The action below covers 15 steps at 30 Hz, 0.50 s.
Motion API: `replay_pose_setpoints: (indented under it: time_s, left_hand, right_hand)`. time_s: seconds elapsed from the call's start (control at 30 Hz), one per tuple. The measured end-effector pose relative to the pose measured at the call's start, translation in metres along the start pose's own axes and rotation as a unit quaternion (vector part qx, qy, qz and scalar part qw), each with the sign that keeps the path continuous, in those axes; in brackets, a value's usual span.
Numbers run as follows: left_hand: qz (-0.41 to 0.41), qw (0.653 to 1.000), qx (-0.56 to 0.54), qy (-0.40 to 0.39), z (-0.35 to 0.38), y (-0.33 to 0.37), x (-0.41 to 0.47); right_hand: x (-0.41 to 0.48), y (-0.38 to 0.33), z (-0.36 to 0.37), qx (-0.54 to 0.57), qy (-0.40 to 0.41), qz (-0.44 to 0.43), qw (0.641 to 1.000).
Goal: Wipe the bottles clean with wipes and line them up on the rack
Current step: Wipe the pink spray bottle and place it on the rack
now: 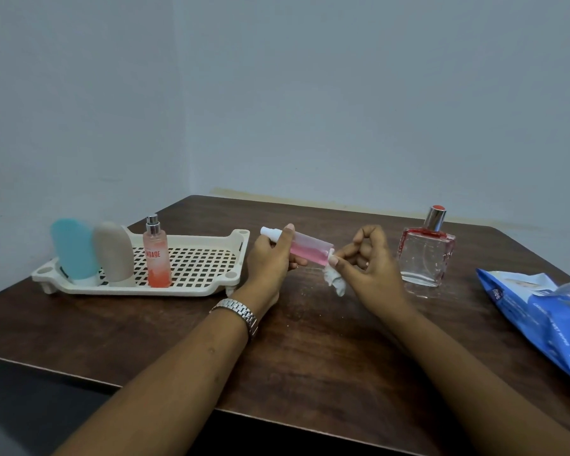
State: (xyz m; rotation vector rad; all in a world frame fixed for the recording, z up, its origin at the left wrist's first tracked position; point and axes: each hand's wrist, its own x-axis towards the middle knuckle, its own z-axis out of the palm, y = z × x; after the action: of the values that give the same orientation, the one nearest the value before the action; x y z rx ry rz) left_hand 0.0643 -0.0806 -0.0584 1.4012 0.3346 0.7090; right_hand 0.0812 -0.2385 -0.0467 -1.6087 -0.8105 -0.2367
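My left hand [270, 258] grips a small clear spray bottle [310, 249] with pink liquid and a white cap, held sideways above the table. My right hand [366, 258] pinches a crumpled white wipe [334, 282] against the bottle's base. A cream perforated rack [198, 264] lies at the left. On it stand a blue bottle [74, 250], a beige bottle [114, 251] and a tall orange-pink spray bottle [157, 255]. A square clear glass perfume bottle [425, 255] with a red and silver cap stands on the table to the right of my hands.
A blue pack of wet wipes [540, 317] lies at the right edge of the dark wooden table [310, 350]. Small white crumbs dot the table under my hands. Walls close in behind and to the left.
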Motion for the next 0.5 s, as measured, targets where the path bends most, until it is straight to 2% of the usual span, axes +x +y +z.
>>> replay_pose_setpoints:
  time_s: [0.1, 0.17, 0.3, 0.4, 0.5]
  left_hand:
    - [0.024, 1.000, 0.015, -0.002, 0.001, 0.001, -0.004]
    - [0.039, 0.999, 0.025, -0.001, 0.002, 0.001, -0.006]
    - [0.043, 0.998, 0.036, 0.015, 0.001, 0.000, -0.005]
    - [0.038, 0.999, 0.026, 0.027, 0.002, 0.001, -0.005]
    - [0.024, 0.999, 0.018, 0.035, 0.001, 0.002, -0.004]
  right_hand:
    - [0.003, 0.000, -0.001, 0.068, 0.045, 0.019, 0.996]
    - [0.003, 0.001, -0.002, 0.061, 0.069, 0.014, 0.996]
    - [0.001, 0.004, -0.001, -0.067, 0.044, -0.049, 0.996]
    - [0.002, 0.007, -0.001, -0.174, 0.009, -0.113, 0.978]
    - [0.001, 0.012, 0.000, -0.248, -0.051, -0.142, 0.957]
